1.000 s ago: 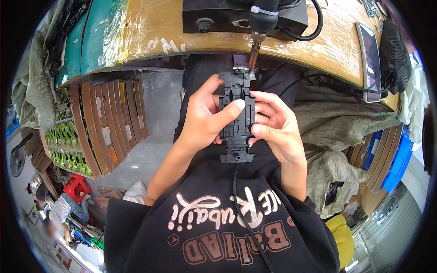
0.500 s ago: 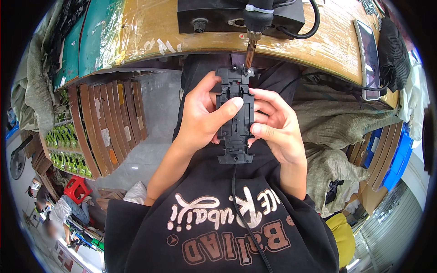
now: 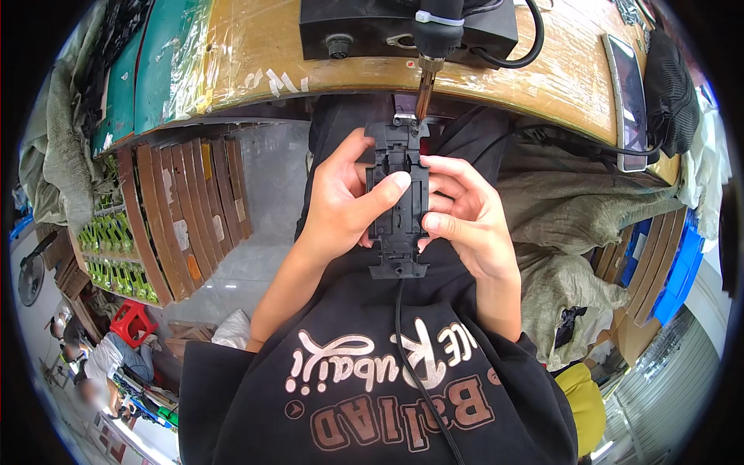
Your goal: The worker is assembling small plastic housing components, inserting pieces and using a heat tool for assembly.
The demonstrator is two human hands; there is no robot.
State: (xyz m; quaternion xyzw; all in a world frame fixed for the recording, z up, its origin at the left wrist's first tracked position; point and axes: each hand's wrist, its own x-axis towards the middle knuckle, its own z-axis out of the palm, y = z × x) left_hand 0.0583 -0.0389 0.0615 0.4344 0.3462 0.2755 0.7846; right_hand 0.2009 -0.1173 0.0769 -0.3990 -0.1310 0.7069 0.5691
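Note:
In both hands lies a long black plastic chassis (image 3: 400, 221) with slots and moulded ridges, its length pointing away from me. My left hand (image 3: 341, 190) grips its left edge, thumb laid across the top face. On the right edge, my right hand (image 3: 469, 213) pinches it between thumb and fingers; some fingertips are hidden underneath. A fixed black tool (image 3: 439, 35) with a metal collar and a copper-coloured tip (image 3: 425, 93) points down at the chassis's far right corner. Whether the tip touches the plastic, I cannot tell.
Behind the tool stands a black box (image 3: 349, 35) with a knob and cables on the wooden table (image 3: 256, 54). A phone (image 3: 626, 101) lies at the right edge. Stacked brown trays (image 3: 190, 217) stand left, with green parts; cloth sacking (image 3: 573, 209) hangs right. People sit at far left.
The chassis and both hands have shifted slightly left in the picture. The far end of the chassis sits a little lower beneath the tool tip. My grip looks the same.

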